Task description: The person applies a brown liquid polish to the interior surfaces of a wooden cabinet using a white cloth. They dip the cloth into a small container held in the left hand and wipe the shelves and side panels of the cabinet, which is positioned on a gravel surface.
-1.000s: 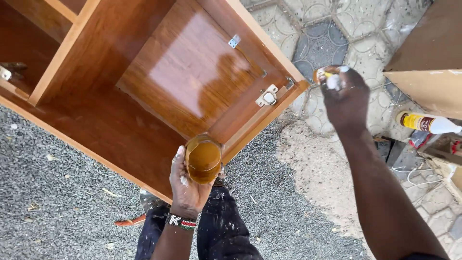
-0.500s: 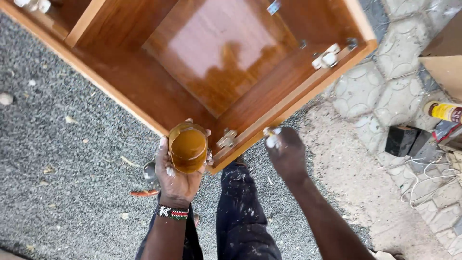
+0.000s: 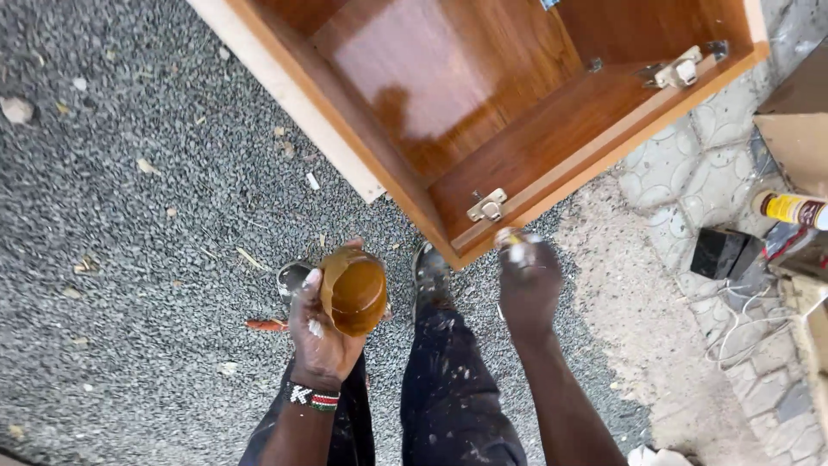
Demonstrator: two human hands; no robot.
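Container: brown-stained tub (image 3: 355, 292), tilted, above the gravel (image 3: 129, 216).
Left hand (image 3: 321, 332): closed around the tub.
Right hand (image 3: 526, 280): clenched on a small tool (image 3: 511, 238), kind indiscernible, at the cabinet (image 3: 483, 112) edge near the hinge (image 3: 487, 207).

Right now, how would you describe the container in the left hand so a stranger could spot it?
Find the big wooden cabinet lying on the gravel. Below its near corner, the left hand holds a small round cup, brown with a glossy coating, the only such thing there.
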